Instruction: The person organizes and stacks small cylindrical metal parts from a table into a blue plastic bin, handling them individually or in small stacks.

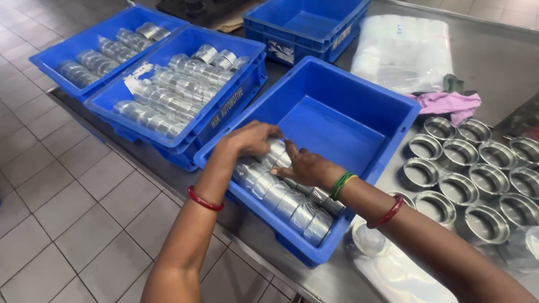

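Note:
Both my hands rest inside a blue plastic crate (359, 112) on a steel table. My left hand (252, 137) lies palm down on the top of a row of plastic-wrapped metal rings (281, 193) packed along the crate's near wall. My right hand (306, 165) presses on the same wrapped row just beside it, fingers together. Whether either hand actually grips the wrapped roll is unclear. The rest of the crate floor is bare blue plastic.
Two more blue crates (224, 106) at the left hold several wrapped rolls of rings. An empty blue crate (303, 25) stands behind. Loose metal rings (477, 174) cover the table (505, 67) at right, with clear plastic bags (401, 50) and a pink cloth (449, 104).

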